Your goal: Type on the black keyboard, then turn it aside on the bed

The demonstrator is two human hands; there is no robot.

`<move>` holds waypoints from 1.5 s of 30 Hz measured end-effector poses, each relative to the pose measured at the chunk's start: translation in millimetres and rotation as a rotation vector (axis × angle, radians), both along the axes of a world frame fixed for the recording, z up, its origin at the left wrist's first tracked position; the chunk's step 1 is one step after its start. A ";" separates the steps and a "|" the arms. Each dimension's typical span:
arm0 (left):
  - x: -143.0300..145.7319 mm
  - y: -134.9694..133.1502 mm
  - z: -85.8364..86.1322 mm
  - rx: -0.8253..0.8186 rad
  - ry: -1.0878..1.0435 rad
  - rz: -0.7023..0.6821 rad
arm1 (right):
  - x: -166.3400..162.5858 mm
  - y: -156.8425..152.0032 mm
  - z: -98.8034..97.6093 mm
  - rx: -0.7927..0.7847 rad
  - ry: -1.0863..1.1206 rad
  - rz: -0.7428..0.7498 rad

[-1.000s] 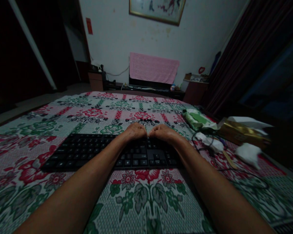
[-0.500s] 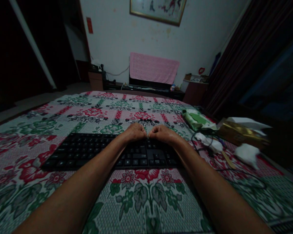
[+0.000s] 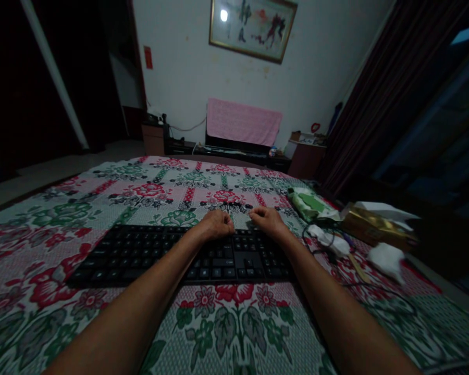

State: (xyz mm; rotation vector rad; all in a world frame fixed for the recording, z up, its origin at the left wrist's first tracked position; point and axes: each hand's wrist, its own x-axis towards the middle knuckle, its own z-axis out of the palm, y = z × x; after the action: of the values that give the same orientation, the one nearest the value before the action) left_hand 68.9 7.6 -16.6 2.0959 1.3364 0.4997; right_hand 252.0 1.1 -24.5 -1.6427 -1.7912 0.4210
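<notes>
A black keyboard point(image 3: 140, 252) lies flat on the flowered bedspread point(image 3: 238, 312), keys up. My left hand point(image 3: 218, 224) is over its far edge, right of the middle, with fingers curled and pressed together. Whatever the fingertips pinch, if anything, is too small to make out. To its right, my right hand point(image 3: 268, 221) hovers by the same far edge, thumb and fingers closed in a pinch. What that pinch holds, if anything, cannot be seen. Just beyond the hands, several small dark pieces point(image 3: 235, 204) show on the cloth. My forearms cover parts of the keyboard.
Along the right are a green and white packet point(image 3: 312, 204), a gold box point(image 3: 369, 224) with white paper, crumpled white tissue point(image 3: 386, 259), a wooden stick point(image 3: 358, 268) and a loose black cable point(image 3: 391, 294). A pink towel point(image 3: 244, 121) hangs by the far wall.
My right hand has moved right and slightly up, away from my left hand, opening a gap between them. The left hand stays near its place. The view has tilted up a little.
</notes>
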 end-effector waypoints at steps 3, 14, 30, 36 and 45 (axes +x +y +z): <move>-1.3 0.7 0.8 0.010 0.013 0.027 | 14.3 17.5 -9.5 -0.010 -0.137 -0.151; -15.5 3.4 2.5 0.030 0.071 0.003 | 9.1 59.0 -10.5 -0.034 -0.444 -0.227; -17.5 -3.6 6.5 0.139 0.251 0.052 | -6.5 26.1 5.5 -0.043 -0.394 -0.127; -19.4 -19.1 8.8 0.164 0.339 0.197 | -32.1 -21.7 1.9 0.135 -0.289 0.009; -38.9 -35.3 5.7 0.274 0.352 0.179 | -43.0 -35.6 -5.1 0.144 -0.112 0.024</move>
State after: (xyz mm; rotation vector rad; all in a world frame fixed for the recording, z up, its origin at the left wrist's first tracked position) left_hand 30.0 -27.7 -10.9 2.3797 1.7522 0.4184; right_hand 209.1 -34.5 -29.7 -1.5724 -1.8791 0.2087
